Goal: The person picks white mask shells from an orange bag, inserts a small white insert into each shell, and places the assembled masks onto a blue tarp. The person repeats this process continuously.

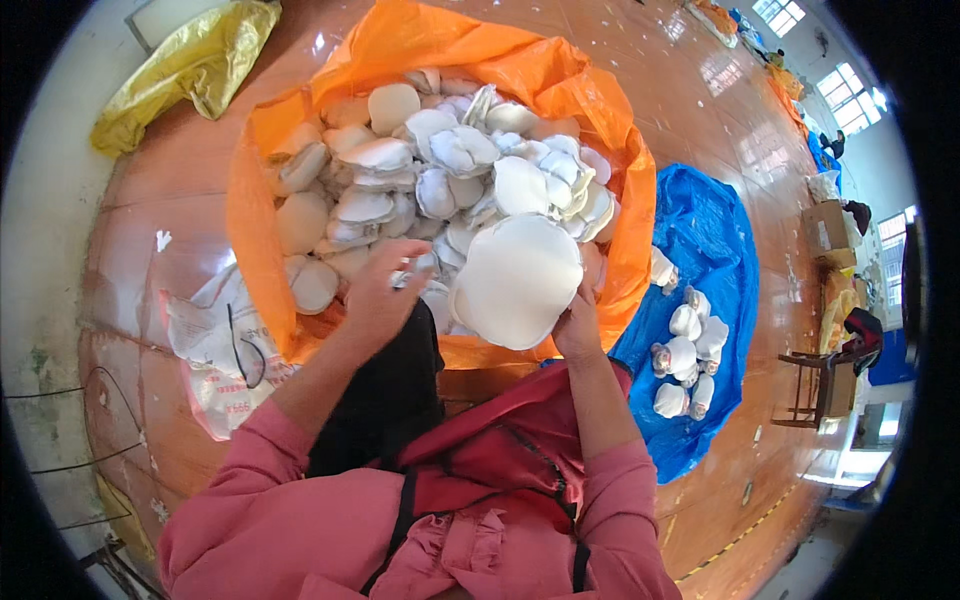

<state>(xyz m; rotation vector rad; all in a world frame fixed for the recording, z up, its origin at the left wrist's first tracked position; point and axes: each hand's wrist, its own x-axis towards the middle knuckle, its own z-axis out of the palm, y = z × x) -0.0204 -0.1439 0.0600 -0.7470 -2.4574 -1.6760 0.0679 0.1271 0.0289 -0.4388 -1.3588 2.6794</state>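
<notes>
A large, pale, scalloped flat pad (520, 280) is in my right hand (578, 325), whose fingers are closed at its lower right edge. Whether more pads lie stacked beneath it, I cannot tell. My left hand (380, 295) is over the near part of the heap, its thumb and fingers apart. Something whitish shows in the gap, most likely pads lying below. Many similar white pads (462, 150), several in loose stacks, fill the wide-mouthed orange sack (440, 35) in front of me.
To the right, a blue sheet or sack (705, 225) bears several wrapped white bundles (682, 355). A white printed sack (215, 335) lies at the left, and a yellow sack (200, 65) by the wall. Farther right stand a wooden chair (805, 390) and a cardboard box (828, 230).
</notes>
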